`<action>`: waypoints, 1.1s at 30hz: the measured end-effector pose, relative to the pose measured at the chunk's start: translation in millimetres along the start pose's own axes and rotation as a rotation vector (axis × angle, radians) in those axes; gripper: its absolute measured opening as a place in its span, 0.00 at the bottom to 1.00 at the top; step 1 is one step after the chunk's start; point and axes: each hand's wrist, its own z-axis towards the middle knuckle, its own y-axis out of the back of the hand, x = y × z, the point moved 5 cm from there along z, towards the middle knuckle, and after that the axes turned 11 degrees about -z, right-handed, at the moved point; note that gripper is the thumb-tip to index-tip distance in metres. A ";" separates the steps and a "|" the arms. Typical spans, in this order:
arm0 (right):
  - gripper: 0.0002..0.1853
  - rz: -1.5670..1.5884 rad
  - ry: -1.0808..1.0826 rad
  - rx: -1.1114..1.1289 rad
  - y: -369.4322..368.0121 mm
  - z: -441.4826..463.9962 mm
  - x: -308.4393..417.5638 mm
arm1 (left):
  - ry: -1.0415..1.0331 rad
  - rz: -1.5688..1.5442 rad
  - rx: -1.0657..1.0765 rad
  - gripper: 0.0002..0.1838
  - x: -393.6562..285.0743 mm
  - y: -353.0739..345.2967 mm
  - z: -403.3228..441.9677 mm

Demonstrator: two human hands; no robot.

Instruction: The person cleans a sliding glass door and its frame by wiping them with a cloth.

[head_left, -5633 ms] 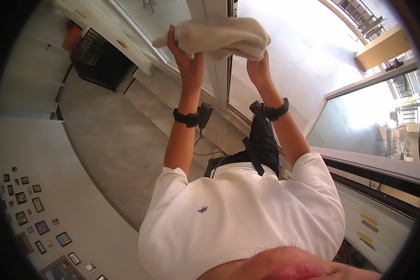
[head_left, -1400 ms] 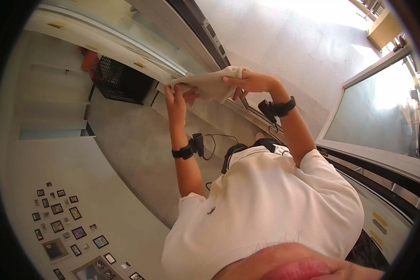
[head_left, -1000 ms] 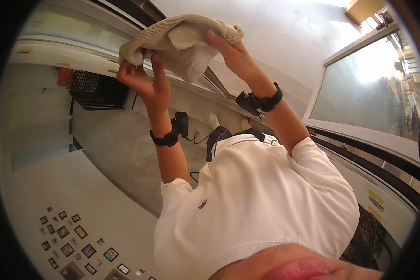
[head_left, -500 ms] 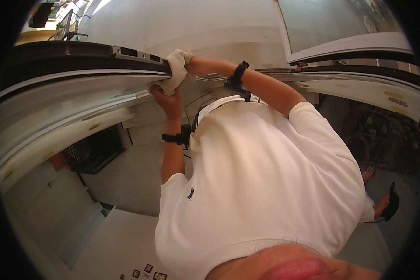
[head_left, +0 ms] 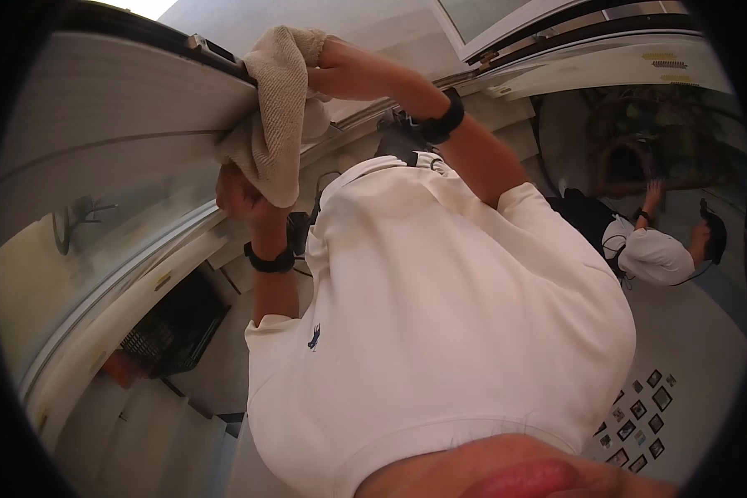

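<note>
Left of the grip I have the door [head_left: 129, 112], its end meeting the cloth [head_left: 280, 116]; below it, well apart, sits a crate [head_left: 180, 325]. My left hand [head_left: 242, 197] touches the cloth's lower part, but blur and folds hide its fingers: I cannot tell whether they close. Up and right, my right hand [head_left: 334, 70] grips the cloth's upper end. Far right, well apart, is another person [head_left: 656, 254]. I judge the work underway: cloth against door, not yet released. How much is covered or left, I cannot tell.
</note>
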 end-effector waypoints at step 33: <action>0.13 0.036 0.073 -0.367 -15.7 -28.3 14.5 | -0.951 -0.226 -0.215 0.16 -215.6 165.4 114.4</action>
